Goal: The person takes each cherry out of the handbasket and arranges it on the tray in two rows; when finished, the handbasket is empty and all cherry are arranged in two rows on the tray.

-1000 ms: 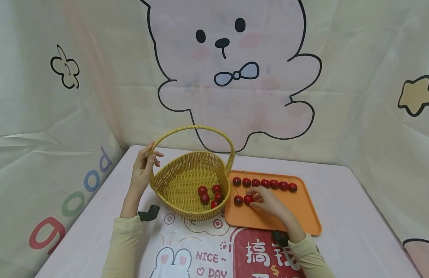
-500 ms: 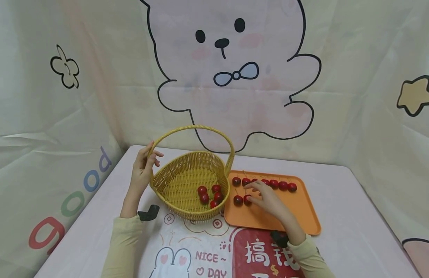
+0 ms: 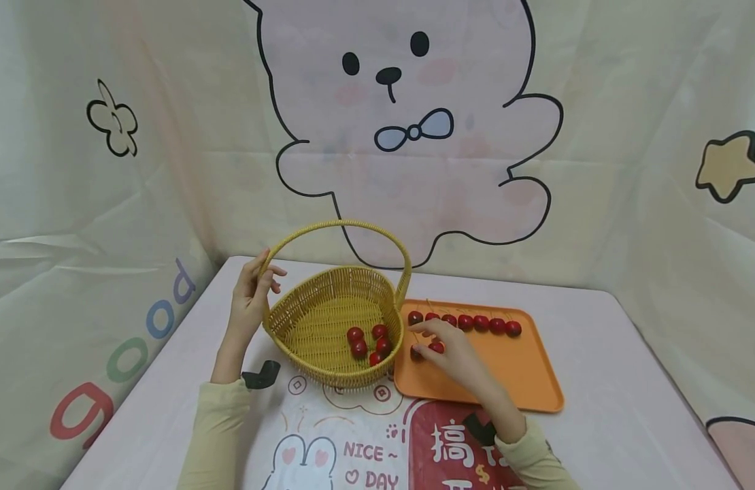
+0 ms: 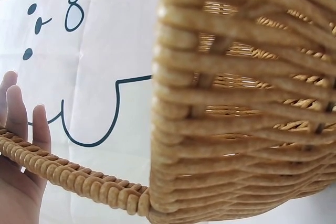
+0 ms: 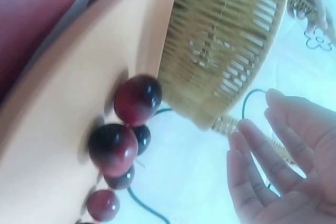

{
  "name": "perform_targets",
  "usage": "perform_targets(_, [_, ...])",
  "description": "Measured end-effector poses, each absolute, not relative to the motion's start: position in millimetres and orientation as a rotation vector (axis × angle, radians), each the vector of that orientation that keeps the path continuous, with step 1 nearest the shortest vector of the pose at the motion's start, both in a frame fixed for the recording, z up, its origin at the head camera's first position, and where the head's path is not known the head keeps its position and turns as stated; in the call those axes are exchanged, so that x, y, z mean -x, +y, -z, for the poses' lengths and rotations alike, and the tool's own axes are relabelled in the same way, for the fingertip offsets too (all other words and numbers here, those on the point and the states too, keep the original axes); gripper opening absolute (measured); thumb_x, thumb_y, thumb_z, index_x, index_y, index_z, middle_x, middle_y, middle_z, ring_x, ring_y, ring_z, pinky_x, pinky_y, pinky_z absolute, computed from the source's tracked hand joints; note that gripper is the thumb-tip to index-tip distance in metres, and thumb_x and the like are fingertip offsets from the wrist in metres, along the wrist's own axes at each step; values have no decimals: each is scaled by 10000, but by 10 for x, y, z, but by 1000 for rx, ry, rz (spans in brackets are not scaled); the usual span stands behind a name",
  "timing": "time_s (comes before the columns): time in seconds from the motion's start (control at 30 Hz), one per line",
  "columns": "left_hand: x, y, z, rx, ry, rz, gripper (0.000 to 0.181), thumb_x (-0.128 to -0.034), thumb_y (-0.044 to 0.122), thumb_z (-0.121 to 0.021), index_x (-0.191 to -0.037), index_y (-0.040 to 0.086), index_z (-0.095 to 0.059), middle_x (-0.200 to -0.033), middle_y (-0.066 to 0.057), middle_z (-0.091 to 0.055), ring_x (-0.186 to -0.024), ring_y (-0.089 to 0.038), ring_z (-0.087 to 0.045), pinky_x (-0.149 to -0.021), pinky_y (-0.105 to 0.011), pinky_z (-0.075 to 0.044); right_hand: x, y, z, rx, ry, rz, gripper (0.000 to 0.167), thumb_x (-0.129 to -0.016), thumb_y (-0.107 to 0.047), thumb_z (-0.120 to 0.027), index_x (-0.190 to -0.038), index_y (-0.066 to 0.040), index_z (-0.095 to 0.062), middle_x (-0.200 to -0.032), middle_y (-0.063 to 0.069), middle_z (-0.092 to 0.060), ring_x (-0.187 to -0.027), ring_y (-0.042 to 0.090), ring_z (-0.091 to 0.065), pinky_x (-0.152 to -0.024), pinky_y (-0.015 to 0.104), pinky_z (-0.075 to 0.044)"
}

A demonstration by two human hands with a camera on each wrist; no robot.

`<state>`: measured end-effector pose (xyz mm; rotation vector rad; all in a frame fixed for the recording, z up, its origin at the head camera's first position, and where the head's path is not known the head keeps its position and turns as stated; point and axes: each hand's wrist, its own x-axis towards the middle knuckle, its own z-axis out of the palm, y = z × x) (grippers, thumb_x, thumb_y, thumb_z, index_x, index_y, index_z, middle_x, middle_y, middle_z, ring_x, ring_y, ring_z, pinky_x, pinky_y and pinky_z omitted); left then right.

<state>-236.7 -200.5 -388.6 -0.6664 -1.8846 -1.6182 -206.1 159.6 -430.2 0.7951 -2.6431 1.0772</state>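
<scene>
Left hand (image 3: 249, 299): fingers and thumb about the handle (image 3: 341, 223) of the yellow basket (image 3: 316, 330), on the handle's 9 o'clock side. Right hand (image 3: 452, 352): fingers apart, holding nothing, over the 9 o'clock half of the orange tray (image 3: 506, 367), close to the front pair of cherries (image 3: 437, 347). Seven cherries (image 3: 466, 322) line the tray's 12 o'clock edge; five cherries (image 3: 358, 349) lie inside the basket at 4 o'clock. Step in hand, as I judge it beside the bench (image 3: 598, 381): setting out the second row. Next move likely calls for reaching toward 9 o'clock, over the basket's side, to pinch one cherry.
</scene>
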Motion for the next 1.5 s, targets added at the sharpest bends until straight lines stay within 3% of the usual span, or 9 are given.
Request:
perform_targets(0.17, [2367, -2013, 3891, 653, -1897, 1621, 431, -952, -81, -372, -1365, 40, -380, -952, 159, -608, -687, -134, -507, -656, -152, -416, 2043, 1446, 4314, -822, -2641, -995, 314, -803, -122, -720, -1110, -109, -657, -1087, 10, -644, -1053, 190, -580, -880, 389, -485])
perform_targets(0.53, [2371, -2016, 3914, 649, -1883, 1641, 429, -948, -89, -373, -1356, 43, -390, -943, 136, -615, -678, -150, -510, -639, -153, -420, 2121, 1108, 4239, -963, -2628, -935, 275, -841, -123, -680, -1113, -159, -655, -1058, -8, -640, -1027, 152, -558, -878, 362, -473])
perform_targets(0.73, [2369, -2004, 3913, 627, -1915, 1635, 415, -960, -56, -377, -1364, 37, -376, -947, 142, -604, -695, -127, -512, -629, -154, -412, 2243, 970, 4245, -997, -2647, -889, 261, -829, -91, -688, -1085, -132, -665, -1035, 47, -638, -980, 202, -594, -841, 372, -497])
perform_targets(0.97, [2368, -2006, 3910, 614, -1938, 1618, 419, -963, -42, -386, -1371, 53, -379, -948, 160, -602, -699, -118, -517, -667, -153, -425, 2405, 814, 4283, -1038, -2780, -815, 307, -847, -89, -667, -1150, -136, -644, -1140, 28, -625, -1092, 204, -559, -922, 370, -466])
perform_targets(1.2, [2362, -2006, 3899, 627, -1929, 1622, 423, -963, -47, -382, -1372, 60, -386, -950, 153, -603, -697, -132, -514, -652, -156, -420, 2554, 697, 4346, -1103, -2851, -805, 307, -864, -114, -652, -1169, -91, -626, -1148, 45, -627, -1054, 206, -585, -889, 354, -486])
perform_targets(1.5, [2350, -2006, 3876, 610, -1927, 1646, 427, -965, -41, -382, -1376, 76, -389, -945, 146, -607, -699, -150, -514, -646, -160, -421, 2727, 586, 4384, -1176, -2921, -719, 282, -858, -68, -648, -1140, -70, -639, -1138, 58, -639, -1096, 209, -573, -938, 361, -453])
